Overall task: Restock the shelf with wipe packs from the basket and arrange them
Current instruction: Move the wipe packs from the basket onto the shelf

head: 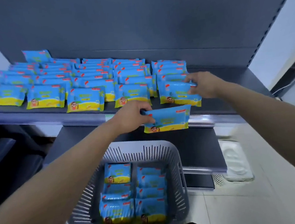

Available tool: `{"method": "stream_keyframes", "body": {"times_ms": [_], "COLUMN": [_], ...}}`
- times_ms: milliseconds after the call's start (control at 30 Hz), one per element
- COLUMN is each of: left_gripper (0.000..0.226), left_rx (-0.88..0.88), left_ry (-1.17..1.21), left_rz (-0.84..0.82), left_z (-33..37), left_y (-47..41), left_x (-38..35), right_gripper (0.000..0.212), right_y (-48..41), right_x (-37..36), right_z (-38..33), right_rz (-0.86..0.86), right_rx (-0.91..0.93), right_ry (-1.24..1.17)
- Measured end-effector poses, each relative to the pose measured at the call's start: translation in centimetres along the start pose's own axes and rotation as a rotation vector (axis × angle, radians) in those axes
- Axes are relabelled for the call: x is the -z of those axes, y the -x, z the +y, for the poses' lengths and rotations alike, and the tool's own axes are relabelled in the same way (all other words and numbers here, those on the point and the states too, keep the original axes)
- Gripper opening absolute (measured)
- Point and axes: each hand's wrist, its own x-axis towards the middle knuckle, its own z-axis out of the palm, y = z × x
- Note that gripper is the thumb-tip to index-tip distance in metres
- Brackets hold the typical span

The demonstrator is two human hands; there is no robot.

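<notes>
Though blurred, wipe pack (166,119) blue over yellow.

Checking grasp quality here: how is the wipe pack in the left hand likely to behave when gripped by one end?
The wipe pack probably holds its shape: gripped at one end by the left hand, it juts out without drooping. It seems light, since a one-end pinch carries it. Its glossy film may be slippery.
</notes>
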Motion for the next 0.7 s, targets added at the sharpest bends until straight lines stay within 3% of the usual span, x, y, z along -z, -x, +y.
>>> {"method": "stream_keyframes", "body": {"times_ms": [333, 467, 700], "left_gripper": [0.022, 0.015, 0.02], "left_rx": [0.077, 0.113, 0.139], "left_ry": [0.092, 0.107, 0.121], "left_rz": [0.175, 0.177, 0.172], "left_z": [0.8, 0.6, 0.8], "left_y": [-5.7, -7.5, -10.8], "left_x": [1.6, 1.9, 0.5], "right_gripper": [0.061, 0.057, 0.054], "right_y": [-5.5, -8.3, -10.7], "right_x": [-2.2, -2.3, -2.0], "right_z": [4.2, 5.3, 6.0], "right_rz": [-0.061, -0.035, 0.008], "right_rx": [0.035, 0.047, 0.02], "right_ry": [-0.098, -0.136, -0.138]}}
